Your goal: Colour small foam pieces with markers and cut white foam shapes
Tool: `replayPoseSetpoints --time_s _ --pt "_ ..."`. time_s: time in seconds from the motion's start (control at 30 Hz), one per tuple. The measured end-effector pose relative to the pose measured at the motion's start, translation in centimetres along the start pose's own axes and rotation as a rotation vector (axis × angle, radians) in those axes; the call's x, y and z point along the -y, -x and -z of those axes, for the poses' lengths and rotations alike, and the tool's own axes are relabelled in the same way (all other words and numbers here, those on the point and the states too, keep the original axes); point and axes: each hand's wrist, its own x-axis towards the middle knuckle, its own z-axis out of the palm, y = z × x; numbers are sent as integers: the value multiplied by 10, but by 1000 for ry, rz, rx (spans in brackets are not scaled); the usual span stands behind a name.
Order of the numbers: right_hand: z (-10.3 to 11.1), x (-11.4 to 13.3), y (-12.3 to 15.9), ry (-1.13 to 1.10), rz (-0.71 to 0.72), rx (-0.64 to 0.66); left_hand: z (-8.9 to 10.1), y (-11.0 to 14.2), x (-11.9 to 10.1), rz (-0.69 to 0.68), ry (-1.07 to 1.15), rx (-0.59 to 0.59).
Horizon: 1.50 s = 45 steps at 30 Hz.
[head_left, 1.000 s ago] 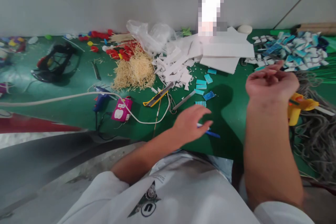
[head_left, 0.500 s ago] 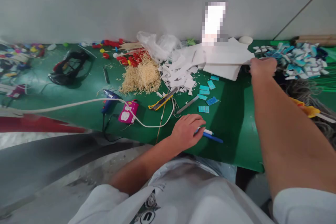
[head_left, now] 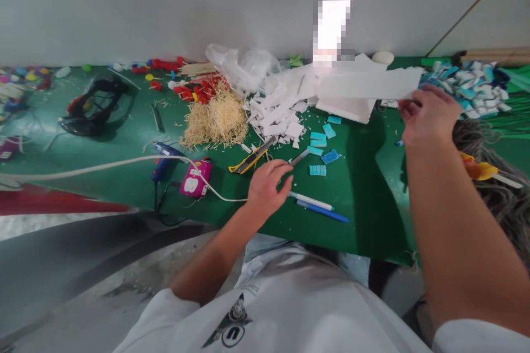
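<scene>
My right hand (head_left: 433, 113) is closed on the right end of a long white foam-board strip (head_left: 368, 84), which is lifted over other white sheets (head_left: 345, 110). My left hand (head_left: 269, 190) hovers low over the green table with thumb and fingers apart, nothing seen in it. A narrow grey metal strip (head_left: 300, 158) lies just past its fingertips, its near end hidden by them. Beside the hand are a white marker (head_left: 314, 201) and a blue pen (head_left: 325, 211). Small blue pieces (head_left: 318, 170) lie farther off, and a yellow box cutter (head_left: 250, 159) rests to the left.
White scraps (head_left: 281, 113) and a heap of straw-coloured shreds (head_left: 219, 116) sit at the back. A white cable (head_left: 124, 161) crosses past a pink box (head_left: 196, 178) and a blue glue gun (head_left: 165, 154). Blue-white pieces (head_left: 476, 88) and grey cord (head_left: 492, 215) lie at right.
My right hand reached to the white sheets, took a strip and drew it up and to the right. My left hand moved left off the pens, its fingers spreading.
</scene>
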Motion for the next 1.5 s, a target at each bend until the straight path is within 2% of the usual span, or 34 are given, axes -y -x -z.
replayPoseSetpoints --time_s 0.07,0.2,0.3,0.4,0.57,0.73,0.87,1.0,1.07,1.1,1.17,1.23,1.3,1.37,1.5 --pt "13 7 34 -93 -103 -90 8 -5 16 81 -50 -20" --pt "41 19 119 -256 -196 -191 22 -10 37 173 -107 -15" --pt "62 19 173 -302 -256 -243 21 -7 33 152 -77 68" --pt "80 14 204 -297 -319 -300 11 -4 20 140 -25 169" --pt "96 4 229 -269 -409 -268 -2 -17 7 248 88 211" --pt "98 6 242 -218 -417 -147 1 -32 -3 352 386 199" --pt "97 5 246 -111 -400 -32 0 -27 -9 458 654 267" --pt "99 0 245 36 -362 74 -6 -15 -10 545 803 296" --pt "103 -2 242 155 -273 88 -9 -12 -9 571 844 297" --pt "104 -2 239 252 -168 93 -11 -11 -9 576 858 299" --pt "105 -4 234 476 152 129 -14 -11 -11 570 869 308" --pt "101 -5 227 631 481 240 -18 -11 -15 545 859 326" --pt "95 -8 220 669 670 411 -22 -12 -20 504 827 351" --pt "88 -13 213 692 764 570 -26 -13 -25 450 763 378" --pt "83 -23 201 711 798 642 -23 -16 -26 327 533 403"
